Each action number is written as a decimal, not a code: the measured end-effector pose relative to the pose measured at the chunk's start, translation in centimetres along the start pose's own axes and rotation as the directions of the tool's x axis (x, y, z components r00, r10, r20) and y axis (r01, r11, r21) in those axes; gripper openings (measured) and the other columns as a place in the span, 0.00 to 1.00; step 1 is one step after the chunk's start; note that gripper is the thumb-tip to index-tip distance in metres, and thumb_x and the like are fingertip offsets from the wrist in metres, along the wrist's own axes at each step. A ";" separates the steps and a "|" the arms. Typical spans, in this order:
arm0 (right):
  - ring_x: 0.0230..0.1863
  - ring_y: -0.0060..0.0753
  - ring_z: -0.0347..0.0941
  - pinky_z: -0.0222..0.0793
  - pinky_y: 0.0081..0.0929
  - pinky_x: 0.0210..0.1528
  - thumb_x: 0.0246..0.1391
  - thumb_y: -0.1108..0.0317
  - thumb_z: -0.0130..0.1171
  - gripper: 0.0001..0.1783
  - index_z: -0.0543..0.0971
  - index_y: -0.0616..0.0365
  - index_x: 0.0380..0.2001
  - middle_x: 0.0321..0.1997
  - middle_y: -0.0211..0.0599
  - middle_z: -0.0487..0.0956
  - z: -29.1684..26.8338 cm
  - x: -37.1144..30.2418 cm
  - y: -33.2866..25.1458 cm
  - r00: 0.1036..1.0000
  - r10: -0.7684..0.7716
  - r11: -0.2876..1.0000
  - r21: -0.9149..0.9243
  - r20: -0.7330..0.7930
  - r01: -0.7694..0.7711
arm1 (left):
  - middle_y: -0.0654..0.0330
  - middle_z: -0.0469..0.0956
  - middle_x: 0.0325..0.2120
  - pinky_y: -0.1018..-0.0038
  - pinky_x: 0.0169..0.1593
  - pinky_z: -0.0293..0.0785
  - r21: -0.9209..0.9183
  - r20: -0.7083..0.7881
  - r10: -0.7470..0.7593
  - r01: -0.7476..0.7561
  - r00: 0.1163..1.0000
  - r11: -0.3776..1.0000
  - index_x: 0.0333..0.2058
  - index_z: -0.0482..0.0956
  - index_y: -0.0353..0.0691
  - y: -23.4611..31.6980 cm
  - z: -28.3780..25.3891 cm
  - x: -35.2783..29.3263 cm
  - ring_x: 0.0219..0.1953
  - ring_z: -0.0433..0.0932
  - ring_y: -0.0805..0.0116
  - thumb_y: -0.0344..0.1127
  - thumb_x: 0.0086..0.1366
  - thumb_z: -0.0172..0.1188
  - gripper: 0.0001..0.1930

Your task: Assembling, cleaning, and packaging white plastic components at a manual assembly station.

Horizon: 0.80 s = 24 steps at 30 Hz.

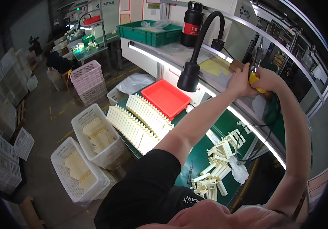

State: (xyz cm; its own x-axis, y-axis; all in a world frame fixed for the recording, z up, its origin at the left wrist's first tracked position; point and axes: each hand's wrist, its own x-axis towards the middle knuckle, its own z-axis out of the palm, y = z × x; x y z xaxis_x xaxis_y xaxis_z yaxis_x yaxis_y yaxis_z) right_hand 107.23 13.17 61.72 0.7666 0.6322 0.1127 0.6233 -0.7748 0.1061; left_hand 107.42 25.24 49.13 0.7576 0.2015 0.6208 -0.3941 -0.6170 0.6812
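Both hands are raised over the shelf [171,49]. The right hand [269,80] has its fingers closed round the yellow-handled tool [252,78], which stands above the shelf's right part with its metal end upward. The left hand [241,81] meets it with fingers curled in beside the handle; whether they pinch it cannot be told. The handle is largely covered by fingers, so the exact kind of tool is unconfirmed. A brown block [235,65] lies just beside the left hand, partly hidden

Bench [200,155]: the left forearm covers part of the surface and one end of the cream rows [131,124]. Rows counted: two; the pieces within them are too closely set to count. One loose heap of cream pieces [217,170] overlaps too much for a tally. Also one red tray [166,99] and one slim dark implement [190,172]

Elsewhere: one green crate [150,37], one black bottle [191,32], one black gooseneck lamp [190,76] and two white baskets [109,159] bearing cream pieces

Writing: white lettering on the black shirt [141,187], partly cut off; a red label on the bottle, its print small
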 end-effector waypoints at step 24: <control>0.39 0.46 0.79 0.73 0.42 0.37 0.58 0.71 0.53 0.27 0.63 0.54 0.61 0.39 0.47 0.79 -0.1 -12.6 -10.2 0.903 0.015 0.870 -0.439 -0.430 -0.223 | 0.41 0.56 0.56 0.56 0.57 0.65 -0.377 -0.564 0.173 -0.439 0.807 0.816 0.64 0.53 0.39 5.8 -2.8 -4.5 0.56 0.61 0.38 0.34 0.43 0.67 0.48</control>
State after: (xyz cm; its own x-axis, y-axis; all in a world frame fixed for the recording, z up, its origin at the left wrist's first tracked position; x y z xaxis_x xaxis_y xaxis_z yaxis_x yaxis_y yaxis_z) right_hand 91.18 13.14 59.36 0.6353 0.5639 0.5277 0.3036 -0.8106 0.5008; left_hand 100.27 22.92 51.37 0.2499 0.4852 0.8380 -0.8501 -0.3044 0.4297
